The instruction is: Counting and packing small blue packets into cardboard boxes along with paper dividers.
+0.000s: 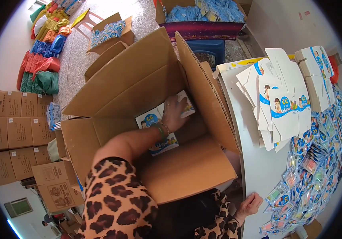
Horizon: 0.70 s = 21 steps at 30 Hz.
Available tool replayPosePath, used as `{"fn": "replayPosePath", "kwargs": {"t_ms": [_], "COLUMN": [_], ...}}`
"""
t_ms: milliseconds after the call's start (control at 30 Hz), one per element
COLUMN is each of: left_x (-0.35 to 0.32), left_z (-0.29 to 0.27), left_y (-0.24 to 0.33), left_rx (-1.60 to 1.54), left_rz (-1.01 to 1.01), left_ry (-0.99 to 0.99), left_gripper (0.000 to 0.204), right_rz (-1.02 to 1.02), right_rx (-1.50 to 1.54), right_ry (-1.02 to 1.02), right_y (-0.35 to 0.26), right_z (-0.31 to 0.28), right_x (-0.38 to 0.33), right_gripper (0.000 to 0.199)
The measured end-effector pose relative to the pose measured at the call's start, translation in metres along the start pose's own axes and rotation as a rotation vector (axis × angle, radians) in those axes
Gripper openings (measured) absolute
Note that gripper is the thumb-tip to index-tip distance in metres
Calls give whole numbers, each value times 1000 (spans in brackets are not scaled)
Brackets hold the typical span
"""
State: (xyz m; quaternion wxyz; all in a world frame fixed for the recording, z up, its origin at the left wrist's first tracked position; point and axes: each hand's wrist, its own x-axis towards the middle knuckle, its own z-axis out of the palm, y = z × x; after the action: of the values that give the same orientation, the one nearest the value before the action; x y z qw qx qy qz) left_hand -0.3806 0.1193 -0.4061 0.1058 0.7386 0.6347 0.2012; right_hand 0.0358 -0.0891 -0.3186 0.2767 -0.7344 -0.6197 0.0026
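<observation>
While the right hand [250, 204] rests open-fingered on the white table [254, 167] edge, the left hand [173, 113] presses a small white-and-blue printed carton [187, 104] down inside the large open brown cardboard box [147, 119], beside another; packing looks underway, and releasing it flat seems next.

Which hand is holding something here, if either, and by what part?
The left hand reaches into the open cardboard carton and grips a small white-and-blue box at its near end. The right hand holds nothing, resting on the white table edge.

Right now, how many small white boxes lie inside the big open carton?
2 show: one box under the left hand, another box beside the wrist. More may be hidden beneath the arm.
</observation>
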Motion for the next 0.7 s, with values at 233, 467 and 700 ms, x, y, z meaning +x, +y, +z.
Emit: {"fn": "replayPosePath", "kwargs": {"t_ms": [233, 467, 700], "left_x": [-3, -26, -10], "left_z": [21, 56, 38], "left_y": [-3, -15, -61], "left_rx": [382, 767, 344], "left_rz": [-42, 100, 324], "left_ry": [-343, -404, -576], "left_gripper": [66, 56, 61], "right_rz": [12, 4, 65], "right_rx": [2, -84, -53], "right_ry": [7, 63, 14], "right_y": [-4, -5, -15], "right_z": [1, -3, -3], "right_x": [0, 0, 8], "right_gripper": [8, 10, 9]}}
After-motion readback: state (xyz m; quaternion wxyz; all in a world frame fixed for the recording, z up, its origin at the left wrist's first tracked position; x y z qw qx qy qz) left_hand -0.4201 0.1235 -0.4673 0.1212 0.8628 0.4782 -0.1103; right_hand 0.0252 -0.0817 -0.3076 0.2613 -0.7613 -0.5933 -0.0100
